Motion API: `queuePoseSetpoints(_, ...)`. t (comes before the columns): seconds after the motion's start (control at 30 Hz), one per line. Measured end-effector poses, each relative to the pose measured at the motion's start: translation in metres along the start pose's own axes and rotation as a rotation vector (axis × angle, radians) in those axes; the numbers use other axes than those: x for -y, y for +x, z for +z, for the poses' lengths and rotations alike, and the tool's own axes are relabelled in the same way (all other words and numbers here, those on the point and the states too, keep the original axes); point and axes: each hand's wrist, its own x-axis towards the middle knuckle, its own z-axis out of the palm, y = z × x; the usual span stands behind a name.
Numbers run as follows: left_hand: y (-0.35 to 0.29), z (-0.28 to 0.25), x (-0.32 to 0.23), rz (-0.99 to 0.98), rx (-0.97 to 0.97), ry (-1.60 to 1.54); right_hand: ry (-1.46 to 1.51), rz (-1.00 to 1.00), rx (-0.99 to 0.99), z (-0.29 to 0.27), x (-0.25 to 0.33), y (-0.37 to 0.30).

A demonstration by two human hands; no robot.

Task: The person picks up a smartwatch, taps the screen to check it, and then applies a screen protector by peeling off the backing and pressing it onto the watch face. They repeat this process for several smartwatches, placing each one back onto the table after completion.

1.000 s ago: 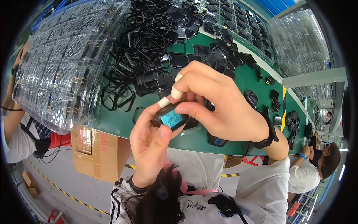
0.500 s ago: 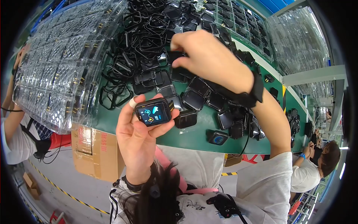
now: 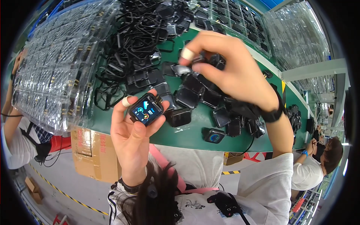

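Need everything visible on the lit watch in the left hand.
The watch has a dark, roughly square case with rounded corners, plastic- or metal-looking. Its glossy screen is on, showing white, blue and orange graphics on black. No strap shows. Small metallic-looking strips appear at its upper-right side. It sits rotated, screen toward the camera, held by the left grip, thumb at its lower edge, near the front of the green table.

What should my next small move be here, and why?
I'd probably bring your right hand toward the lit watch: your left hand holds it screen up, while the right is out over the dark watch cases. Blur hides whether the right is pinching anything.
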Motion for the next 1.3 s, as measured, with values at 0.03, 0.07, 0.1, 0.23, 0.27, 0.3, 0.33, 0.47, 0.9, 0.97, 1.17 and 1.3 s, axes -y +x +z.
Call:
queuePoseSetpoints(0.03, 0.0, 0.001, 0.002, -0.008, 0.004, -0.003, -0.003, 0.009, -0.003, -0.004, 0.008, -0.01)
queuePoseSetpoints(0.07, 0.0, 0.003, 0.004, -0.018, 0.002, 0.013, -0.054, -0.09, -0.065, -0.011, 0.017, -0.022)
queuePoseSetpoints(0.1, 0.0, 0.007, 0.006, -0.029, 0.0, 0.029, -0.106, -0.188, -0.127, -0.014, 0.023, -0.033)
queuePoseSetpoints(0.23, -0.002, 0.028, 0.011, -0.032, 0.044, 0.109, -0.163, -0.433, -0.217, -0.017, 0.039, -0.076)
queuePoseSetpoints(0.27, -0.004, 0.032, 0.013, -0.022, 0.057, 0.148, -0.165, -0.419, -0.22, -0.015, 0.038, -0.087)
queuePoseSetpoints(0.3, -0.006, 0.037, 0.016, -0.035, 0.061, 0.147, -0.148, -0.447, -0.268, -0.011, 0.036, -0.099)
queuePoseSetpoints(0.33, -0.007, 0.041, 0.017, -0.042, 0.081, 0.16, -0.133, -0.478, -0.317, -0.006, 0.035, -0.108)
queuePoseSetpoints(0.47, -0.011, 0.054, 0.029, -0.054, 0.15, 0.174, -0.164, -0.474, -0.37, -0.004, 0.036, -0.135)
queuePoseSetpoints(0.9, -0.022, 0.078, 0.052, -0.16, 0.345, 0.129, -0.103, -0.351, -0.389, -0.012, 0.03, -0.165)
queuePoseSetpoints(0.97, -0.023, 0.081, 0.052, -0.172, 0.364, 0.111, -0.106, -0.351, -0.394, -0.011, 0.03, -0.165)
queuePoseSetpoints(1.17, -0.03, 0.082, 0.053, -0.211, 0.365, 0.055, -0.151, -0.404, -0.405, -0.009, 0.037, -0.174)
queuePoseSetpoints(1.3, -0.028, 0.081, 0.051, -0.272, 0.379, 0.07, 0.09, -0.366, -0.371, -0.008, 0.049, -0.181)
